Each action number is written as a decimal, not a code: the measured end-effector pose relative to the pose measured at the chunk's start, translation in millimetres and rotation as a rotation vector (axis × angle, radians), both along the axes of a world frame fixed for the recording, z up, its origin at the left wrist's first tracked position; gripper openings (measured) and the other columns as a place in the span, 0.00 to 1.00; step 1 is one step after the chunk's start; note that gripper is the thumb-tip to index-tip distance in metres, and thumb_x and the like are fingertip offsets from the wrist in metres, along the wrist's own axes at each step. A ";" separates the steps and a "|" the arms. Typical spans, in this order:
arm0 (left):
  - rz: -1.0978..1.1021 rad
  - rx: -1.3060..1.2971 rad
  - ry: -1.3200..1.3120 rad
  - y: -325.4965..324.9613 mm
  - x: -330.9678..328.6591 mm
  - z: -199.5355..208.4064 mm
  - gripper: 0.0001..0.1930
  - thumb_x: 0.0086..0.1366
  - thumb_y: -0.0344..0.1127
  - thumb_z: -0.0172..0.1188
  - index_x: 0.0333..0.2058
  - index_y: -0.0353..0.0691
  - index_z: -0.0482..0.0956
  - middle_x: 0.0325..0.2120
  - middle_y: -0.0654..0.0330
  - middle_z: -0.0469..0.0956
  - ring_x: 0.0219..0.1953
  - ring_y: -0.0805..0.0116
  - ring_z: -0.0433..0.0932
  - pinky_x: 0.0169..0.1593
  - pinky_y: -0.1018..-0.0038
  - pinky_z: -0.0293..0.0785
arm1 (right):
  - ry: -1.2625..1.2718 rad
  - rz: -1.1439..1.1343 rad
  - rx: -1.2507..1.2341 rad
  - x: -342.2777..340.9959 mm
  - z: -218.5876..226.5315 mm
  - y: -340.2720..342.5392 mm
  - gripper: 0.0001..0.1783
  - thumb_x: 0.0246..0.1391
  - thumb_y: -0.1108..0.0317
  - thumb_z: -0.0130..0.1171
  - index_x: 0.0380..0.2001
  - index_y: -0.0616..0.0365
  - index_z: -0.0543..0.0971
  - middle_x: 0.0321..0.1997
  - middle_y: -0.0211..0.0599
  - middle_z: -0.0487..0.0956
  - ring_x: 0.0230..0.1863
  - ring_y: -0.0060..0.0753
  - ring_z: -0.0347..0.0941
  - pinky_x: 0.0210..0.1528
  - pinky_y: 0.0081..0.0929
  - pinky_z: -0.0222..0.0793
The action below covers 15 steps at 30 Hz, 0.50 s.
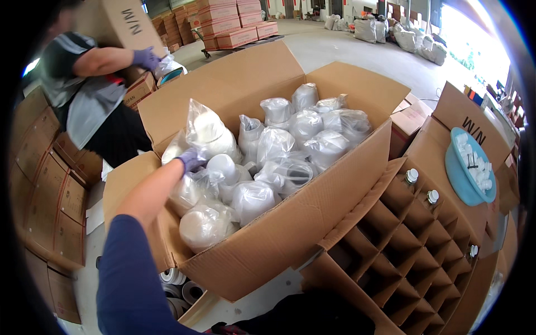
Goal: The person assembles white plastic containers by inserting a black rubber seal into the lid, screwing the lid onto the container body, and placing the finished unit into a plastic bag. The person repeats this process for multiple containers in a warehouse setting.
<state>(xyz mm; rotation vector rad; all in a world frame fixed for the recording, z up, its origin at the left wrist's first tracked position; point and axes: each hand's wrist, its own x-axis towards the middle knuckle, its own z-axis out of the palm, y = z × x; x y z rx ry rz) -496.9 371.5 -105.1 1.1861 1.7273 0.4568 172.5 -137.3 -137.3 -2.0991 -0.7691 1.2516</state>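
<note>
My left hand (191, 160), in a thin purple glove, reaches over the near left side of a large open carton (290, 245). Its fingers curl in against a white, rounded item in a clear plastic bag (209, 134), which tilts above its neighbours; the fingertips are partly hidden by plastic. Several more white items in clear bags fill the carton, among them one bagged piece (254, 201) in front and another (306, 124) farther back. My right hand is out of the picture.
At right, a carton with cardboard dividers (396, 237) holds a few white-capped bottles (411, 176). A blue basin (455, 162) of small white pieces leans there. A co-worker (95, 95) in purple gloves handles a carton at the upper left. Stacked cartons (58, 184) line the left.
</note>
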 end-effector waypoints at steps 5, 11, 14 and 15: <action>-0.567 0.030 0.283 -4.3 -63.0 -52.3 0.11 0.70 0.41 0.55 0.43 0.45 0.82 0.36 0.56 0.83 0.35 0.59 0.81 0.38 0.63 0.78 | 0.028 0.073 0.062 12.9 -8.9 -12.2 0.13 0.64 0.67 0.60 0.49 0.55 0.85 0.31 0.25 0.83 0.28 0.12 0.73 0.29 0.14 0.70; -0.395 -0.137 1.185 -7.3 37.2 106.1 0.22 0.60 0.51 0.64 0.45 0.42 0.86 0.45 0.51 0.85 0.45 0.54 0.84 0.48 0.59 0.80 | 0.075 0.036 0.049 9.4 -12.3 -9.9 0.12 0.64 0.67 0.60 0.49 0.55 0.85 0.31 0.26 0.83 0.28 0.13 0.74 0.30 0.14 0.70; -0.398 0.394 1.428 -3.3 169.5 149.3 0.17 0.53 0.48 0.64 0.29 0.38 0.87 0.31 0.46 0.85 0.38 0.50 0.85 0.37 0.56 0.79 | 0.049 -0.002 0.059 3.0 -8.5 -17.4 0.12 0.65 0.68 0.60 0.49 0.54 0.85 0.31 0.25 0.83 0.28 0.13 0.74 0.29 0.14 0.70; -0.580 0.503 1.280 8.2 181.6 136.5 0.15 0.51 0.47 0.63 0.26 0.41 0.86 0.29 0.50 0.85 0.36 0.49 0.85 0.39 0.56 0.79 | 0.056 -0.016 0.051 1.3 -7.9 -12.7 0.12 0.65 0.68 0.60 0.49 0.54 0.85 0.31 0.25 0.83 0.28 0.13 0.74 0.29 0.14 0.70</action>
